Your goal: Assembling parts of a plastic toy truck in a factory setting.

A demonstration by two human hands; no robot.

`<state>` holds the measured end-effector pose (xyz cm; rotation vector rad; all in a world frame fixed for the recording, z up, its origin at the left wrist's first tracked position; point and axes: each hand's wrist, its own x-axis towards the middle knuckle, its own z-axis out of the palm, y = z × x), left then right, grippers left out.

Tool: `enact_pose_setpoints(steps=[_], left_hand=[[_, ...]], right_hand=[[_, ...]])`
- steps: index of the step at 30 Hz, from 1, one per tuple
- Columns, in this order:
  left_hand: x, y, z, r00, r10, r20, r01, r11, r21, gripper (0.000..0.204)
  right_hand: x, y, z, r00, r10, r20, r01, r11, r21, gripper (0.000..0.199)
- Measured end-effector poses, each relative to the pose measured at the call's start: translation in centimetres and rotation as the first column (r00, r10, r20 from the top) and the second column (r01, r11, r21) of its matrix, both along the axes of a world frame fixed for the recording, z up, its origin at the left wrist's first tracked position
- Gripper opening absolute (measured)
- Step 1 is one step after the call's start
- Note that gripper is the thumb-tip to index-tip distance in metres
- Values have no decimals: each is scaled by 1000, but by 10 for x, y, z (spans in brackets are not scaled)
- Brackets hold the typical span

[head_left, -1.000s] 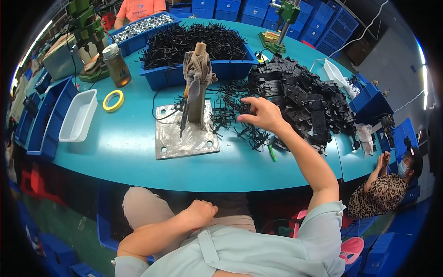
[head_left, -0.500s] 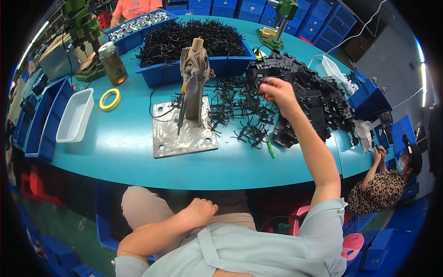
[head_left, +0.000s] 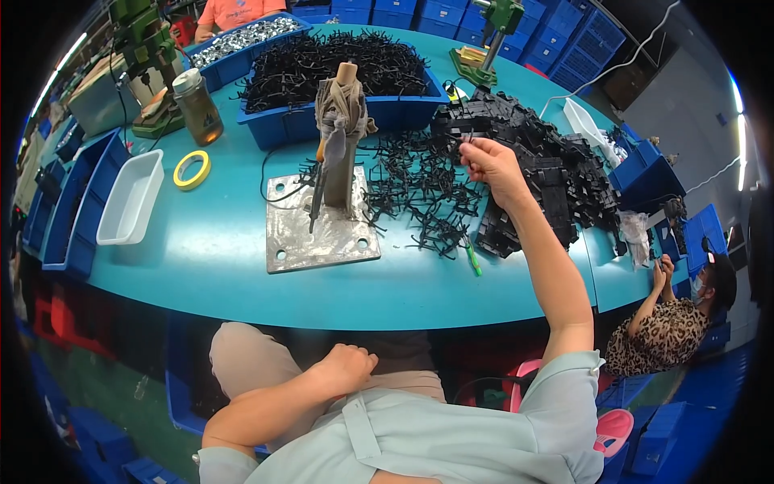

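Observation:
My right hand reaches out over the near left edge of a heap of black plastic parts. Its thumb and fingers are pinched together; whatever is between the tips is too small to make out. Just left of it, thin branched black pieces lie scattered on the blue-green table. My left hand lies in my lap with curled fingers, and nothing shows in it. In front of me stands a cloth-wrapped post on a metal base plate, with a slim corded tool against it.
Behind the post is a blue bin heaped with black pieces. A white tray, yellow tape roll and bottle stand left. A green pen-like tool lies near the scattered pieces. Co-workers sit right and far left.
My right hand has drawn slightly back and to the right from the black parts, still pinched. The left hand stays in my lap.

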<state>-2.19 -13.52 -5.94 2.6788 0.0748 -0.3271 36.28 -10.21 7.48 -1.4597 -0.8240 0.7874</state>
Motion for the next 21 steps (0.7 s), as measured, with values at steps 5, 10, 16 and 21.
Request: enact_pose_setpoints(steps=[5, 10, 16, 21], left_hand=[[1, 3, 4, 1000, 5, -9, -5, 1000, -11, 25], [2, 1, 3, 1000, 6, -18, -7, 1000, -21, 25], [3, 1, 0, 1000, -5, -8, 5, 1000, -20, 26], [2, -2, 6, 999, -10, -30, 10, 1000, -1, 25]], right_hand=[[-2, 1, 3, 989, -4, 146, 17, 996, -93, 23], [9, 2, -11, 976, 6, 216, 19, 993, -114, 17], [17, -8, -13, 971, -62, 230, 89, 990, -110, 16], [30, -47, 11, 904, -223, 365, 246, 969, -18, 14]])
